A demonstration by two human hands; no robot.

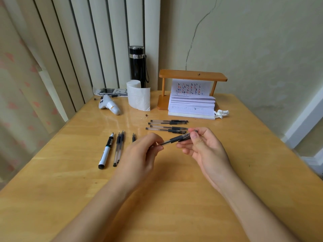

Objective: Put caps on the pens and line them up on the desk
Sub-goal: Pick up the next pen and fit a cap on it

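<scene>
Both my hands hold one black gel pen (176, 139) above the wooden desk (174, 198). My left hand (139, 154) pinches its barrel end, and my right hand (204, 147) grips the cap end. Beyond my hands, several capped gel pens (167, 126) lie side by side, pointing left to right. To the left lie a white marker (106, 151), two uncapped gel pens (118, 147) and a further pen (133, 137), its lower part hidden behind my left hand.
At the back stand a toilet paper roll (139, 96), a black flask (137, 63), a white controller (109, 104), a wooden stand (192, 75) over an open notebook (192, 105), and a crumpled tissue (222, 113). A curtain hangs left.
</scene>
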